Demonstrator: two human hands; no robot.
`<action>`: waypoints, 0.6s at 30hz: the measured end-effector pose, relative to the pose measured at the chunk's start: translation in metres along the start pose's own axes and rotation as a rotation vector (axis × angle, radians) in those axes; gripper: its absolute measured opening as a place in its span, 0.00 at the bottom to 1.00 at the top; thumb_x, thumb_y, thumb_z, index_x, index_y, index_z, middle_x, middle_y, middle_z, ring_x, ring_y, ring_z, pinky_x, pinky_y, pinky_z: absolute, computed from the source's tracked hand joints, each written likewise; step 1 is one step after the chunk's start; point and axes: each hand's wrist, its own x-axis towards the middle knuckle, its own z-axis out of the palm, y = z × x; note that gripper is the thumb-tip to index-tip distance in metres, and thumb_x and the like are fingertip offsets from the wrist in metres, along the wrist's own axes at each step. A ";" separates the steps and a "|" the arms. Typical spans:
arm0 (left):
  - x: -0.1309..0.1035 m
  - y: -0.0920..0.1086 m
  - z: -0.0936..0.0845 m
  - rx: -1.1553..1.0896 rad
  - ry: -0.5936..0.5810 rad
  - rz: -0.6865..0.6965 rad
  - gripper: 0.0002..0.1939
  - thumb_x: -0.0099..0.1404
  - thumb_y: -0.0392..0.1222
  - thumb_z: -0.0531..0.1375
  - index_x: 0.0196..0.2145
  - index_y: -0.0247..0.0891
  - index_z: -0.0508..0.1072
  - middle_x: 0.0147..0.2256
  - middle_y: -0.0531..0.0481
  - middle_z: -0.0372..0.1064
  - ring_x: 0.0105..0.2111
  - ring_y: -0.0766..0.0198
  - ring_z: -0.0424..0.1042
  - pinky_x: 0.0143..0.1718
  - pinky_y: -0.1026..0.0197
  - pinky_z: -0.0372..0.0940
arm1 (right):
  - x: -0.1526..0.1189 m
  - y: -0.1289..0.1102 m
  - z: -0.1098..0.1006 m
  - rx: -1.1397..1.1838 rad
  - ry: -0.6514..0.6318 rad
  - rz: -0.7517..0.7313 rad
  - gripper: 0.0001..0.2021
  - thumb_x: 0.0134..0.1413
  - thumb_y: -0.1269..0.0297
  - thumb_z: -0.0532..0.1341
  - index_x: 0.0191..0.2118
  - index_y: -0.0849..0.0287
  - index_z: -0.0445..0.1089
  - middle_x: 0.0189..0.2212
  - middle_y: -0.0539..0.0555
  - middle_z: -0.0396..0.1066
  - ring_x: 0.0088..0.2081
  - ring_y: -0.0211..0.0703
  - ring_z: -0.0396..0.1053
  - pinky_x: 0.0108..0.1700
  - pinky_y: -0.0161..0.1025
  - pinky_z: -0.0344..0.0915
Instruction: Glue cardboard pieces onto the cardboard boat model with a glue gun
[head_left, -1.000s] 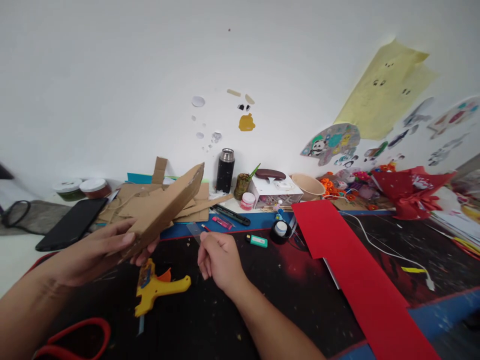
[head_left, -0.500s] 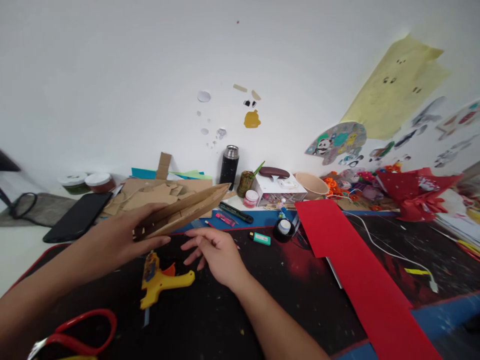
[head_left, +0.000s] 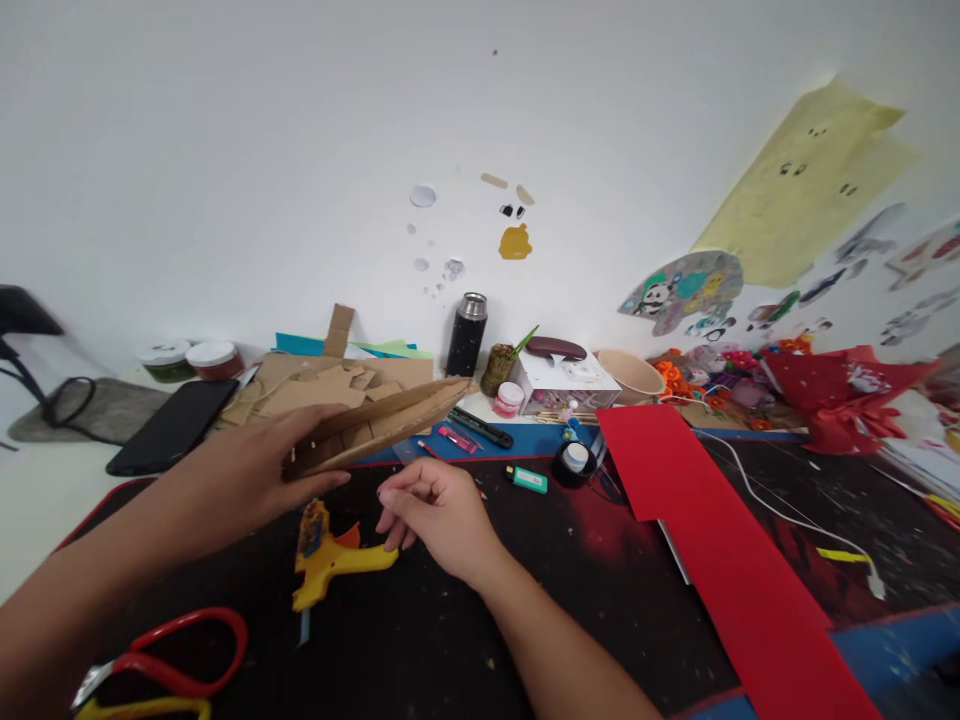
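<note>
Far left, near edge: scissors (head_left: 241,642) with a red loop, on the dark-topped table (head_left: 405,650). Phone (head_left: 172,425) lies flat farther back.

Next, the left hand (head_left: 225,485), clamped on the wide left end of a hollow cardboard piece (head_left: 397,425), fingers over the upper side, thumb below. The piece is up off the table, in front of the cardboard scraps (head_left: 315,390), its narrow end pointing right and slightly up. Two long walls, a gap between them, what look like small cross-pieces inside.

Handling, my judgement: light enough for one hand. Stiff along its length, weaker across the gap; a hard squeeze could buckle the walls or crease the tip. Dry, matte surface, little risk of slipping. Best hold is the wide end, where the left hand has it, or a loose pinch across both walls at mid-length. The thin tip looks a poor place to grab.

Below it, the yellow glue gun (head_left: 322,565), lying on its side, a stick poking out toward the near edge. Nozzle hard to make out, heat impossible to tell.

Right hand (head_left: 442,515) just beside the gun's handle, apart from the left, fingers curled, thumb close to them. Cannot tell whether anything small is pinched there.

Farther right, green lighter (head_left: 529,480), then a long sheet of red paper (head_left: 712,530), running toward the near edge.
</note>
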 end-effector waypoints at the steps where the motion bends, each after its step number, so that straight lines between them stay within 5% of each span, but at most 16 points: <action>1: 0.000 0.000 0.000 0.012 -0.011 -0.007 0.39 0.69 0.69 0.57 0.68 0.43 0.68 0.59 0.36 0.78 0.54 0.37 0.79 0.54 0.38 0.72 | 0.000 0.000 0.001 -0.003 -0.009 0.009 0.21 0.52 0.47 0.74 0.37 0.59 0.73 0.24 0.48 0.78 0.20 0.36 0.74 0.23 0.30 0.65; 10: 0.002 0.000 0.004 0.028 -0.072 -0.015 0.40 0.69 0.66 0.57 0.70 0.40 0.66 0.61 0.34 0.77 0.55 0.34 0.79 0.55 0.37 0.71 | -0.002 -0.001 0.001 -0.070 0.059 -0.044 0.17 0.56 0.49 0.70 0.34 0.57 0.71 0.11 0.39 0.64 0.11 0.33 0.60 0.16 0.29 0.54; 18: 0.003 -0.003 0.009 -0.005 -0.070 -0.004 0.37 0.69 0.64 0.60 0.69 0.44 0.67 0.62 0.37 0.77 0.57 0.36 0.78 0.57 0.37 0.71 | -0.001 -0.003 -0.001 -0.090 0.125 -0.066 0.20 0.55 0.46 0.72 0.31 0.55 0.67 0.10 0.37 0.59 0.09 0.31 0.52 0.14 0.29 0.45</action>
